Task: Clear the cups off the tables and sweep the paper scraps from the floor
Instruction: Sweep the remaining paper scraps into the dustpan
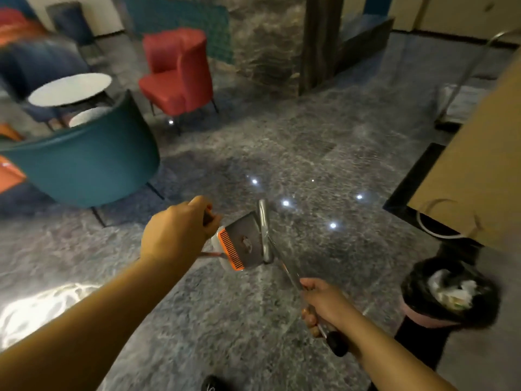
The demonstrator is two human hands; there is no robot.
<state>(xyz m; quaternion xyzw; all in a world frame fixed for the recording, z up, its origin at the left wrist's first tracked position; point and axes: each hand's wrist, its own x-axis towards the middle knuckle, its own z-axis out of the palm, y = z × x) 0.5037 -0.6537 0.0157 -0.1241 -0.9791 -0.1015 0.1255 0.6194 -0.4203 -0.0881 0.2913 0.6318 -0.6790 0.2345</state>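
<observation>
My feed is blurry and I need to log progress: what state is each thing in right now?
left hand: fingers curled round the dustpan's handle
right hand: gripping the broom handle
dustpan: held up off the floor, tilted
broom: held slanted, its head beside the dustpan
trash bin: open, black liner in, rubbish inside
round white table: top looks bare, though blurred

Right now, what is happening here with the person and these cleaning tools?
A person stands on the grey marble floor, holding a long-handled dustpan by its handle in the left hand and a broom handle in the right hand. A bin lined with a black bag, already holding rubbish, stands to the right. The round white tables among the chairs show no cups, and no scraps are visible on the blurred floor.
</observation>
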